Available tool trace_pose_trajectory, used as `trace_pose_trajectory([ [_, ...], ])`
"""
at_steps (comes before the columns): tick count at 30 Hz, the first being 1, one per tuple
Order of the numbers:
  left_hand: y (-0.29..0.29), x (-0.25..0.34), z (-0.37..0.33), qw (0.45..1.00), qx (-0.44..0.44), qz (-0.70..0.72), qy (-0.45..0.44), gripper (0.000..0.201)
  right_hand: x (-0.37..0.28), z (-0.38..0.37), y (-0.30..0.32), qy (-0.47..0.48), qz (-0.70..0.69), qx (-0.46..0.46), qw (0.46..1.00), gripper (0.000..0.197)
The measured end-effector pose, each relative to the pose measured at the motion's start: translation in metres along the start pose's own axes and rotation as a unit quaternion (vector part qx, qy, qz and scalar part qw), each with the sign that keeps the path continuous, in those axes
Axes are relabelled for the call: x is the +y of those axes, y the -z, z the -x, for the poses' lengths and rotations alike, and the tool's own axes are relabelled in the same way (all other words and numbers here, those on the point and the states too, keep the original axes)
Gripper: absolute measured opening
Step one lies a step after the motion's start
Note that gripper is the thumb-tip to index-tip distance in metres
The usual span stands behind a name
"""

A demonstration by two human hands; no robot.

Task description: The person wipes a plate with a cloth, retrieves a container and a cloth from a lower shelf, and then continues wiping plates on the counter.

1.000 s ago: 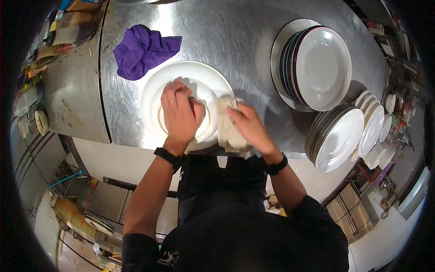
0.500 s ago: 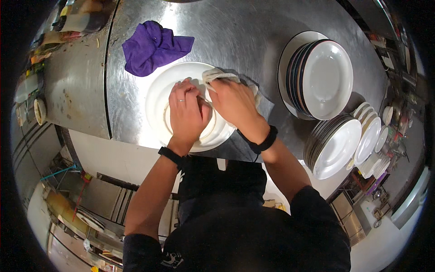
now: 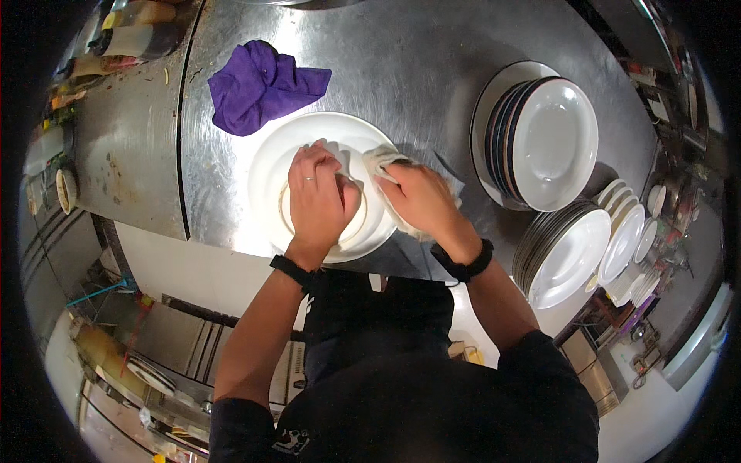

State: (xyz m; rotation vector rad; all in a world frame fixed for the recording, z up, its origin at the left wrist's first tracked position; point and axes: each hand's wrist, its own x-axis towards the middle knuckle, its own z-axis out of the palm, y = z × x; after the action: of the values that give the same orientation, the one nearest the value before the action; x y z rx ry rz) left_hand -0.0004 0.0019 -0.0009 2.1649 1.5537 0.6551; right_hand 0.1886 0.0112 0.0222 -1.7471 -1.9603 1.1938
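A wide white plate point(image 3: 268, 166) lies on the steel counter in front of me, a thin brownish ring showing on its upward face, like a foot ring. My left hand point(image 3: 318, 202) rests on the plate's middle with its fingers curled, holding it; the fingertips are partly hidden. At the plate's right rim, my right hand point(image 3: 421, 194) grips a bunched off-white cloth point(image 3: 378, 160) that touches the rim. Just beyond the plate, to the left, a crumpled purple cloth point(image 3: 262, 89) lies on the counter.
Dark-rimmed white dishes point(image 3: 554, 143) are stacked on a larger plate at the right. Nearer me stands a leaning stack of white plates point(image 3: 571, 258), with smaller dishes point(image 3: 621, 243) beside it. Bottles point(image 3: 137, 40) stand at the far left. The counter's front edge runs close to my body.
My right hand and its cloth have moved around the plate's rim, rightward and nearer to me. My left hand has stayed on the plate.
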Motion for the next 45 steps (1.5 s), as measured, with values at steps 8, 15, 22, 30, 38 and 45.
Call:
trace_pose_trajectory([
  [8, -0.002, 0.001, -0.005, 1.0, 0.011, -0.001, -0.019, 0.033, 0.007, -0.025, -0.008, -0.015, -0.182, -0.005, 0.983, 0.024],
  [15, -0.002, 0.004, -0.01, 0.999, 0.024, 0.0, -0.023, 0.029, -0.016, -0.042, -0.014, -0.049, -0.113, 0.011, 0.992, 0.025],
  [22, 0.0, 0.002, -0.005, 1.0, 0.014, 0.01, -0.008, 0.027, 0.014, 0.045, -0.007, -0.163, -0.018, 0.064, 0.984, 0.023],
  [30, -0.004, 0.002, -0.008, 1.0, 0.016, 0.002, -0.022, 0.027, 0.027, -0.022, -0.012, -0.1, -0.107, 0.072, 0.987, 0.023],
  [38, -0.003, 0.006, -0.008, 0.999, 0.025, -0.029, -0.016, 0.028, 0.035, 0.011, -0.002, -0.144, -0.056, 0.025, 0.988, 0.03],
  [45, -0.001, 0.005, -0.008, 0.999, 0.022, -0.024, -0.022, 0.03, 0.034, 0.035, -0.002, -0.091, -0.053, 0.043, 0.994, 0.029],
])
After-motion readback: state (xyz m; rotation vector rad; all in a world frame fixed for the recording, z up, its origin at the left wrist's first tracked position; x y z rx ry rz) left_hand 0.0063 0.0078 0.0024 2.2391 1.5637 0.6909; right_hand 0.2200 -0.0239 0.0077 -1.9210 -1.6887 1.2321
